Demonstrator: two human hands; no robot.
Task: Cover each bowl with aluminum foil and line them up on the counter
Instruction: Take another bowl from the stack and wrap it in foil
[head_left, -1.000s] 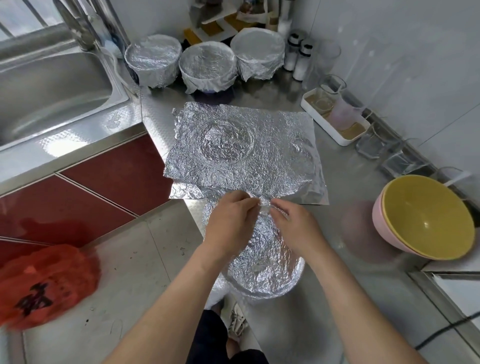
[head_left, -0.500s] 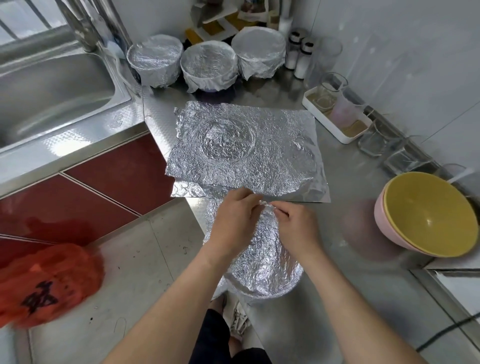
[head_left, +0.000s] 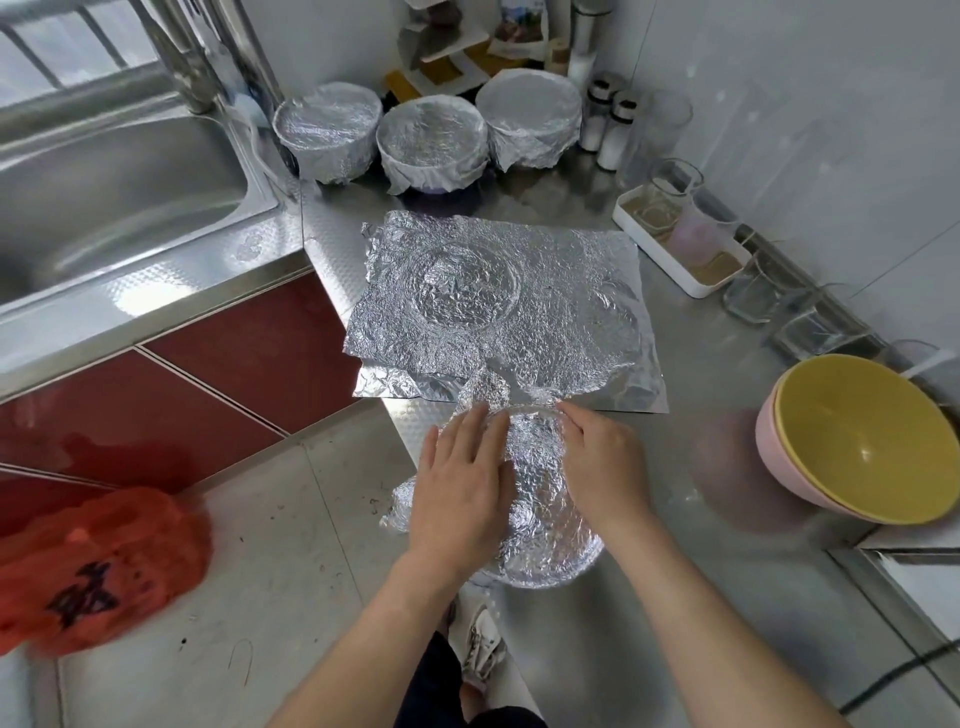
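Observation:
A foil-covered bowl (head_left: 537, 499) stands at the near edge of the steel counter (head_left: 649, 597). My left hand (head_left: 460, 491) lies flat on its left side, fingers straight, pressing the foil down. My right hand (head_left: 602, 467) rests on the right rim with its fingers bent over the foil edge. Behind the bowl lie crumpled foil sheets (head_left: 514, 306), stacked flat. Three foil-covered bowls stand in a row at the back: left (head_left: 328, 130), middle (head_left: 431, 141) and right (head_left: 530, 122). A yellow bowl (head_left: 862, 441) sits nested in a pink bowl (head_left: 779, 467) at the right.
A steel sink (head_left: 114, 187) is at the left with red cabinet fronts below. A white tray (head_left: 685, 249) with glass jars, shakers (head_left: 608, 130) and glass containers line the back right wall. An orange plastic bag (head_left: 93, 566) hangs at lower left.
Both hands let go of the pinched foil at the bowl's far rim and spread apart onto the left and right sides of the covered bowl.

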